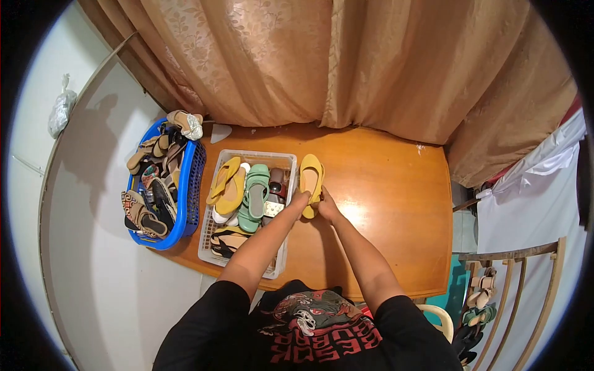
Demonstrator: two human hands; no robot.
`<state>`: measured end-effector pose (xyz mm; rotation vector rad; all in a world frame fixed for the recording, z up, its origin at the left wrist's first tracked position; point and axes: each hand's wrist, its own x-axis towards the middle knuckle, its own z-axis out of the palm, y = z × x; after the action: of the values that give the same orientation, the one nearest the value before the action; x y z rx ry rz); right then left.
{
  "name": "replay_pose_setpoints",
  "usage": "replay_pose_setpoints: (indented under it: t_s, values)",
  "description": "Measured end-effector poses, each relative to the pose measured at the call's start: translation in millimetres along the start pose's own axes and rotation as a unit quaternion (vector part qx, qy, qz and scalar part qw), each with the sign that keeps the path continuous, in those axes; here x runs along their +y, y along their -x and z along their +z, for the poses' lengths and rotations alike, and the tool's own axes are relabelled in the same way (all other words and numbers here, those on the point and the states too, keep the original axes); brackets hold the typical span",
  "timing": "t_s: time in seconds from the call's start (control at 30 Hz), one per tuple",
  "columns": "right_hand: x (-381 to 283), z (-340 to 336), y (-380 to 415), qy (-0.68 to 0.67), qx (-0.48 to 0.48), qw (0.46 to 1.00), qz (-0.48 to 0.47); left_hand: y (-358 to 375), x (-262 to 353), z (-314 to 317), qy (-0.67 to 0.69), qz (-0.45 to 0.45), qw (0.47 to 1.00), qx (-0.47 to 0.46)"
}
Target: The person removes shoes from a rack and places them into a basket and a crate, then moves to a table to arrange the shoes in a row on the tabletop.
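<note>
A pair of yellow flat shoes (310, 175) is held just right of the clear plastic bin, over the wooden table. My left hand (301, 200) grips the pair from the left, near its lower end. On the other side my right hand (328, 206) has its fingers closed round the shoes' edge. The clear bin (286, 159) beside my left hand holds yellow sandals (229, 191), green sandals (255, 193) and black-and-beige footwear (229, 241). My left forearm crosses the bin's lower right part and hides some of it.
A blue basket (197, 179) heaped with assorted sandals stands left of the bin. The wooden table (396, 216) stretches to the right. Brown curtains (266, 62) hang behind it. At lower right is a wooden rack (516, 297) with more footwear, near a cream chair back (440, 315).
</note>
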<state>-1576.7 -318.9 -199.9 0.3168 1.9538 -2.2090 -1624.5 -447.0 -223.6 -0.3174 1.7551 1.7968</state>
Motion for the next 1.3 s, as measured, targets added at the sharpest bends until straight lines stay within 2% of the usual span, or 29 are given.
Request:
replay_pose_setpoints:
  t_s: [0.07, 0.13, 0.2, 0.27, 0.33, 0.37, 0.47, 0.5, 0.53, 0.6, 0.63, 0.67, 0.77, 0.83, 0.87, 0.9, 0.93, 0.97, 1.03, 1.07, 1.13, 1.27, 1.3]
  values:
    - [-7, -4, -5, -0.014, -0.037, 0.995, 0.088, -3, -1, 5, 0.014, -0.006, 1.0, 0.01]
    - [1, -4, -8, -0.037, -0.023, 0.996, 0.072, -16, -5, 12, 0.029, -0.006, 0.999, 0.019]
    - [10, -3, -18, -0.058, -0.01, 0.997, 0.057, -23, -11, 20, -0.068, 0.092, 0.989, 0.097]
    - [25, -4, -23, -0.044, 0.008, 0.999, 0.028, -32, -16, 18, -0.043, 0.085, 0.991, 0.094]
    - [23, -4, -26, -0.077, 0.003, 0.996, 0.047, -43, -21, 17, -0.08, 0.048, 0.986, 0.137]
    - [20, -4, -27, -0.111, -0.001, 0.992, 0.058, -46, -23, 13, -0.076, 0.052, 0.99, 0.107]
    - [48, -3, -31, -0.113, 0.046, 0.992, 0.03, -24, -17, 24, -0.128, 0.056, 0.975, 0.171]
    - [42, -3, -18, -0.09, 0.046, 0.994, 0.031, -6, -7, 28, -0.168, 0.032, 0.97, 0.17]
    - [44, -2, -8, -0.088, 0.04, 0.995, 0.034, 0, -10, 29, -0.207, 0.055, 0.96, 0.182]
    - [50, -2, 14, -0.045, 0.064, 0.995, 0.057, 24, -11, 37, -0.136, 0.052, 0.97, 0.195]
    - [55, -7, 24, -0.092, 0.027, 0.993, 0.065, 38, -15, 41, -0.088, 0.062, 0.975, 0.196]
    - [60, -10, 34, -0.089, 0.019, 0.994, 0.065, 48, -20, 43, -0.155, 0.046, 0.967, 0.199]
    - [75, -16, 63, -0.11, 0.005, 0.992, 0.053, 82, -45, 56, -0.184, 0.03, 0.954, 0.233]
    - [85, -18, 82, -0.066, -0.013, 0.997, 0.038, 118, -48, 60, -0.104, -0.003, 0.982, 0.16]
    - [90, -20, 91, -0.023, -0.024, 0.999, 0.018, 130, -55, 58, -0.1, -0.003, 0.981, 0.164]
    - [103, -22, 97, -0.026, -0.031, 0.999, -0.006, 140, -63, 56, -0.127, -0.016, 0.985, 0.114]
    - [105, -24, 104, -0.024, -0.036, 0.999, -0.007, 145, -75, 53, -0.154, -0.03, 0.986, 0.064]
    - [107, -25, 113, -0.021, -0.031, 0.999, 0.01, 149, -87, 50, -0.152, -0.03, 0.986, 0.067]
    - [102, -16, 127, -0.02, -0.024, 0.999, 0.018, 158, -101, 37, -0.191, -0.02, 0.975, -0.111]
    - [101, -11, 133, -0.022, -0.026, 0.999, 0.021, 166, -111, 33, -0.192, -0.024, 0.975, -0.109]
    - [83, 8, 145, -0.094, -0.047, 0.994, 0.043, 214, -79, 27, -0.01, 0.065, 0.989, -0.134]
    - [50, 48, 160, -0.031, -0.051, 0.998, 0.0, 230, -101, -10, -0.036, 0.088, 0.99, -0.107]
    - [38, 58, 162, -0.022, -0.057, 0.998, -0.017, 248, -79, -17, 0.027, 0.086, 0.989, -0.121]
